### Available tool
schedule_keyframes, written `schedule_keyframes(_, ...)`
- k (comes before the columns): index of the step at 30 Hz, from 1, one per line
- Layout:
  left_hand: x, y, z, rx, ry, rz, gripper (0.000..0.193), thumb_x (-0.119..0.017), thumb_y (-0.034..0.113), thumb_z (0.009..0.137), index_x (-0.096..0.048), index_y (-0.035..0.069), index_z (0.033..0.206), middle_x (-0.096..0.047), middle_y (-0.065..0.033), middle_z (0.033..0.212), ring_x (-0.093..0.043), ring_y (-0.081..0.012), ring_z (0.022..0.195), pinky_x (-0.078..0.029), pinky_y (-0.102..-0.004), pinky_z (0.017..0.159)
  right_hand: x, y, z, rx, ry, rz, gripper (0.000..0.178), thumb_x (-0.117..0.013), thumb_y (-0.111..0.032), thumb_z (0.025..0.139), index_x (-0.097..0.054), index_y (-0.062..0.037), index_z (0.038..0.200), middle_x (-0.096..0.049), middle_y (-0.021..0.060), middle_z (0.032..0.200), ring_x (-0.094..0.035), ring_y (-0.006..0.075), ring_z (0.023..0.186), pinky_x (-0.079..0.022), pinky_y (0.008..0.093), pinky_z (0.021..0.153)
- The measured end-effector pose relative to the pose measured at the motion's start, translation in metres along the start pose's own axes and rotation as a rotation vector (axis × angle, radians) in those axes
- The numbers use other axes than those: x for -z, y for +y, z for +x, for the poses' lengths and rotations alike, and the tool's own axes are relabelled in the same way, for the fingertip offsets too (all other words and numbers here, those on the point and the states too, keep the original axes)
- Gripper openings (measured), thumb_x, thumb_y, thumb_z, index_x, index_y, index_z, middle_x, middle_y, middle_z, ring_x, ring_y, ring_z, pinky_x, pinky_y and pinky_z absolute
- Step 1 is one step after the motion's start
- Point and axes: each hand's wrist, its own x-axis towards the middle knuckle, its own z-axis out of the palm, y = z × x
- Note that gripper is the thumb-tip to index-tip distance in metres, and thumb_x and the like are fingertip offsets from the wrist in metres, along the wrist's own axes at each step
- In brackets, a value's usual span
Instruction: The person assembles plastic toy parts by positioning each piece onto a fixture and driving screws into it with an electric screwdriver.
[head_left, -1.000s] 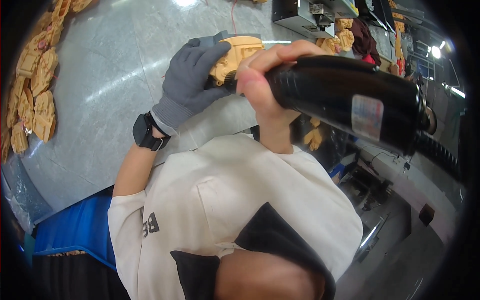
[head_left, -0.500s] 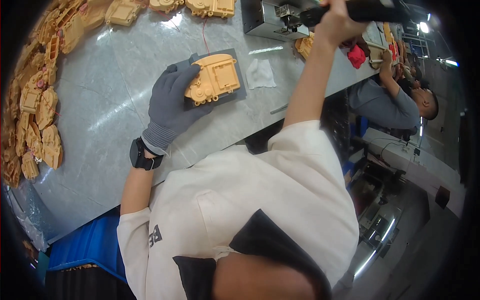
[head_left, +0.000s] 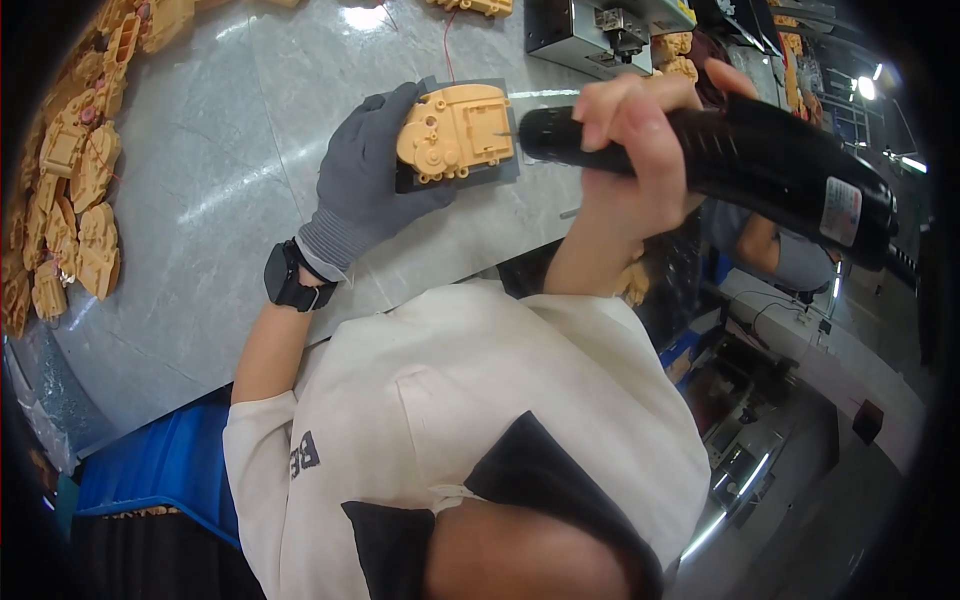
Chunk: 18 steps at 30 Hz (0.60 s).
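left hand (head_left: 372, 165) holds yellow casing (head_left: 455, 133) on grey block (head_left: 508, 172), tabletop (head_left: 240, 190) centre; right hand (head_left: 648, 150) grips black power screwdriver (head_left: 770, 165), bit (head_left: 509, 133) at casing's right edge. likely screwdriving; next needs bit aligned.

The grey marbled tabletop (head_left: 240, 130) is streaked with glare. Corners are blackened and edges bent by the fisheye.

Grey table (head_left: 240, 110) (streaked, glossy): dark block (head_left: 508, 174) near edge; yellow parts (head_left: 75, 215) heaped left; metal box (head_left: 568, 40) far side.
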Motion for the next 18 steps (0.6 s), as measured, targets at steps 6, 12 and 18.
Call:
schedule_keyframes(6, 0.002, -0.008, -0.002, 0.002, -0.031, -0.078, 0.087, -0.081, 0.029, 0.062, -0.037, 0.009, 0.134, -0.055, -0.0129, 0.117, -0.053, -0.0343, 0.106, -0.045, -0.0415, 0.091, -0.058, 0.015, 0.004, -0.191, 0.168, -0.154, 0.042, -0.061, 0.010, 0.074, -0.044, -0.0007, 0.110, -0.053, 0.0031, 0.062, -0.050, 0.0114, 0.049, -0.041, 0.0228, 0.050)
schedule_keyframes(12, 0.000, -0.011, -0.005, 0.008, -0.018, -0.112, 0.082, -0.080, 0.031, 0.064, -0.041, 0.010, 0.132, -0.057, -0.0129, 0.112, -0.055, -0.0332, 0.102, -0.043, -0.0421, 0.095, -0.062, 0.026, 0.006, -0.188, 0.132, -0.256, 0.046, -0.061, 0.012, 0.073, -0.042, -0.0020, 0.112, -0.053, 0.0030, 0.062, -0.049, 0.0103, 0.048, -0.041, 0.0224, 0.050)
schedule_keyframes(18, 0.001, -0.011, -0.004, 0.006, -0.028, -0.096, 0.080, -0.079, 0.032, 0.064, -0.042, 0.010, 0.131, -0.059, -0.0126, 0.108, -0.055, -0.0324, 0.100, -0.040, -0.0426, 0.099, -0.051, 0.069, 0.020, 0.101, -0.097, 0.269, 0.047, -0.065, 0.011, 0.072, -0.042, -0.0016, 0.111, -0.052, 0.0020, 0.061, -0.051, 0.0101, 0.050, -0.040, 0.0214, 0.051)
